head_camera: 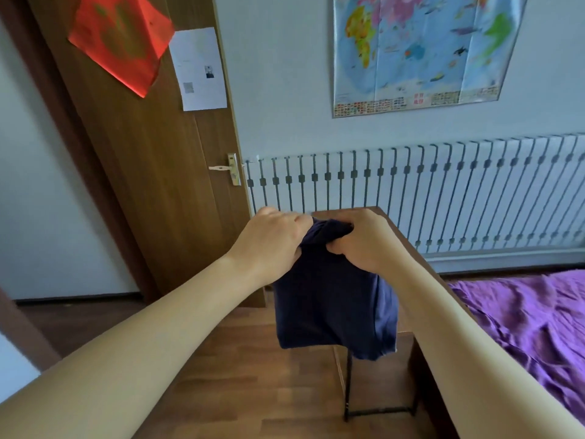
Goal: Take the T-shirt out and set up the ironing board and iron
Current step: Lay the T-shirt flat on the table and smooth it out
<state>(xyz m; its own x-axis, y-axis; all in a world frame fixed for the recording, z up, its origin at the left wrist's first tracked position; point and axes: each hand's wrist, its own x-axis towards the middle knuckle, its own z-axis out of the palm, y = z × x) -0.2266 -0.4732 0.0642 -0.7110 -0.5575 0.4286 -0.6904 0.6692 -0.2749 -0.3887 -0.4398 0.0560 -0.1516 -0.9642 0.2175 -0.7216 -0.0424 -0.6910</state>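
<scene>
Left hand (274,239), right hand (364,239): fingers clenched on bunched navy T-shirt (332,299), soft fabric hanging folded.

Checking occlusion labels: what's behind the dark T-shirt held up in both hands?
Behind the T-shirt, gripped by the left hand and right hand, are a wooden table, its black metal leg and the wood floor. Most of the tabletop is covered.

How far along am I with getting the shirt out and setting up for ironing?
The T-shirt is out: the left hand and right hand grip its bunched top, and it hangs folded above the floor. No ironing board or iron is in view, so that setup looks still to do.
</scene>
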